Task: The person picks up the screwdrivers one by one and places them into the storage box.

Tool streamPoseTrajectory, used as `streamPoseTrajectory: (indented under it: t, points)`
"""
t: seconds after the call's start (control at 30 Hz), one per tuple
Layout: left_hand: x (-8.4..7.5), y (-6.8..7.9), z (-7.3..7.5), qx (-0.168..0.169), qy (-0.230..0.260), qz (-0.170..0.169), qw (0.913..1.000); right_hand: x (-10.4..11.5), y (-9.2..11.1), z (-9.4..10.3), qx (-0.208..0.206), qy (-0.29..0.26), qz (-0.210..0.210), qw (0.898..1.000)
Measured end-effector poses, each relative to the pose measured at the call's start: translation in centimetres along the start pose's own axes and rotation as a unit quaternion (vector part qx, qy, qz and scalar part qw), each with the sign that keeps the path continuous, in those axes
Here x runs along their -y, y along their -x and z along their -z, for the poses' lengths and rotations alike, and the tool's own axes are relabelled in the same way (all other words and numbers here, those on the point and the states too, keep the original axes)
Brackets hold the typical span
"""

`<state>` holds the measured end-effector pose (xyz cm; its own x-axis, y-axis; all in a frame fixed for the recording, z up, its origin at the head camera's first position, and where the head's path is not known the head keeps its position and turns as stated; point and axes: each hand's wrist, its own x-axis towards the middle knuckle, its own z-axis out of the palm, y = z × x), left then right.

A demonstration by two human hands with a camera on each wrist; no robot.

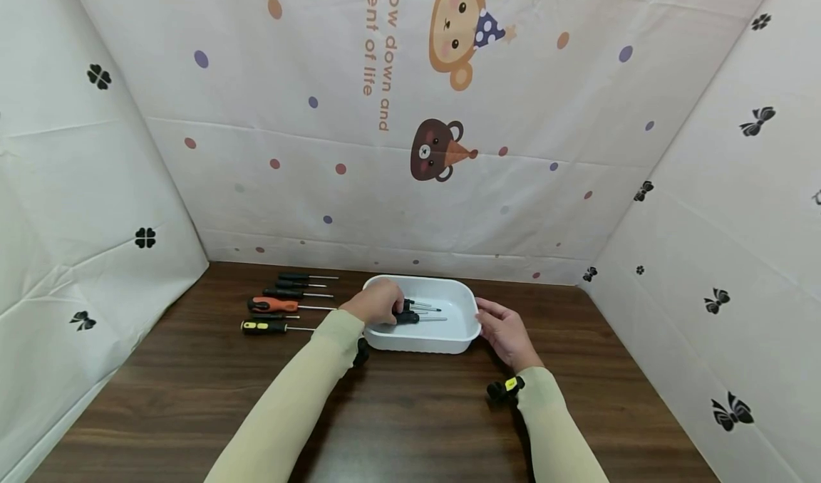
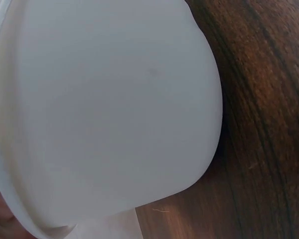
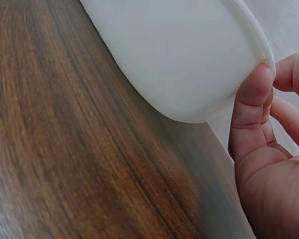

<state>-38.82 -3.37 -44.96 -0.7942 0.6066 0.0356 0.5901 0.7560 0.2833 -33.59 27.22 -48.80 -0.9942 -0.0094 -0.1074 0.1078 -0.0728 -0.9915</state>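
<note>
A white plastic tray point(image 1: 417, 343) stands on the table with several black-handled screwdrivers point(image 1: 408, 318) inside it. Over the tray's left end, my left hand point(image 1: 374, 302) reaches in with its fingers curled at a black screwdriver handle, which it appears to grip; the fingertips are partly hidden. My right hand point(image 1: 507, 332) pinches the tray's right rim; in the right wrist view its thumb point(image 3: 254, 87) presses the outer wall below the lip. The left wrist view is mostly filled by the tray's outer wall point(image 2: 114, 109), so the left fingers' hold does not show there.
Left of the tray, several screwdrivers lie in a rough column, among them an orange-and-black one point(image 1: 276, 305) and a yellow-and-black one point(image 1: 264, 327). The dark wooden table point(image 1: 410, 412) meets a printed cloth backdrop point(image 1: 359, 198) behind, with white cloth walls at both sides.
</note>
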Motion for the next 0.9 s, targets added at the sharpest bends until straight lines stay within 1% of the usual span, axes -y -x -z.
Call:
streamPoseTrajectory:
  t: [0.17, 0.47, 0.9]
  points:
    - [-0.05, -0.02, 0.09, -0.001, -0.005, -0.001, 1.0, 0.12, -0.01, 0.02, 0.002, -0.007, 0.006, 1.0]
    - [-0.34, 0.21, 0.34, 0.001, -0.007, 0.003, 1.0, 0.13, 0.0, 0.06, 0.003, -0.004, 0.003, 1.0]
    - [-0.34, 0.39, 0.41, 0.02, -0.004, 0.018, 0.9996, -0.01, -0.09, 0.16, -0.002, -0.001, -0.003, 1.0]
